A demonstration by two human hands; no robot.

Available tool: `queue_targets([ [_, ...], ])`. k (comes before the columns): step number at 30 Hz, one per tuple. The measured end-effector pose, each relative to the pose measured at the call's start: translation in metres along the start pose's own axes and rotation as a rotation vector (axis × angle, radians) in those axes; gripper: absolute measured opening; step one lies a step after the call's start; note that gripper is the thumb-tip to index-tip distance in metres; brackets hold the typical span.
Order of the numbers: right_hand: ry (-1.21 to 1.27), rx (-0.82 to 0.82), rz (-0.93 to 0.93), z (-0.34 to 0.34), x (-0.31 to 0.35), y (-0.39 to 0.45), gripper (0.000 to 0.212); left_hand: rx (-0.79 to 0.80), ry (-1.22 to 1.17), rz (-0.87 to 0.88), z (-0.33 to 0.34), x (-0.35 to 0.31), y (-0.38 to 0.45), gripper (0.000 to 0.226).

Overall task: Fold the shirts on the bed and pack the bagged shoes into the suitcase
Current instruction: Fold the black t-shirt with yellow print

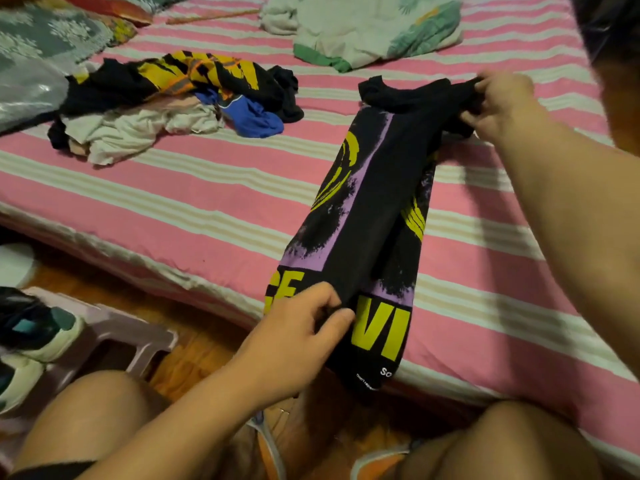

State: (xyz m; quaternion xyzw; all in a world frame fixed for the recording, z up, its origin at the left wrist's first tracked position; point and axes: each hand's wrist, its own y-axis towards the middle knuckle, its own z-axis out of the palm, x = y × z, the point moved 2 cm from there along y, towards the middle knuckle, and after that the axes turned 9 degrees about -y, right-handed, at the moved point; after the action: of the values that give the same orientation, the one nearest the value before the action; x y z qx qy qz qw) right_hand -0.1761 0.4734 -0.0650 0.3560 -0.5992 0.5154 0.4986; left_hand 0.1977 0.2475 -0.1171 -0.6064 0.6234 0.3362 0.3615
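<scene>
**A:** Starting at the left, what's waiting?

**B:** A pair of shoes on a pale stool beside the bed; I can't make out a bag round them, and no suitcase shows. Further up the bed lies a heap of unfolded shirts, black, yellow, white and blue, well apart from the work in hand.

**B:** Next comes the left hand. Its grip pinches the hem end of the black printed shirt, thumb under, fingers curled over the cloth at the mattress edge.

**A:** And the shirt itself?

**B:** Lying lengthwise on the striped sheet, already narrowed into a long strip with both sides turned in, its tail hanging slightly over the bed's edge.

**A:** The right hand?

**B:** Clutching the shoulder and sleeve fabric just beside the collar, grip closed on the shirt.

**A:** So how to do this well?

**B:** I'd judge the sleeve wants tucking flat first. Then keep gentle tension between the two hands so the strip stays straight, bring hem to collar, and line up the edges before pressing down. Slack would probably let the inner folds slip open. A pale floral cloth lies beyond, clear of it.
</scene>
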Motion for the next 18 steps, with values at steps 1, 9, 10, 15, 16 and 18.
queue_targets([
  [1,-0.008,-0.004,-0.005,-0.004,0.002,0.001,0.032,0.049,0.045,-0.006,0.011,-0.007,0.002,0.023],
  [9,-0.16,0.127,0.131,-0.037,-0.06,-0.015,0.023,0.283,0.368,-0.17,0.087,0.019,-0.006,0.026],
  [10,-0.151,0.119,0.104,-0.039,-0.064,-0.018,0.023,0.297,0.354,-0.171,0.086,0.02,-0.009,0.033],
  [15,-0.511,-0.058,-0.024,-0.05,-0.094,-0.052,0.042,-0.237,0.152,-0.241,0.021,0.057,-0.009,0.03],
  [16,-0.574,-0.067,-0.066,-0.051,-0.102,-0.076,0.036,-0.376,0.091,-0.307,0.003,0.072,-0.006,0.023],
  [18,-0.634,-0.061,-0.123,-0.053,-0.125,-0.134,0.023,-0.425,-0.101,-0.471,-0.02,0.102,-0.002,0.032],
])
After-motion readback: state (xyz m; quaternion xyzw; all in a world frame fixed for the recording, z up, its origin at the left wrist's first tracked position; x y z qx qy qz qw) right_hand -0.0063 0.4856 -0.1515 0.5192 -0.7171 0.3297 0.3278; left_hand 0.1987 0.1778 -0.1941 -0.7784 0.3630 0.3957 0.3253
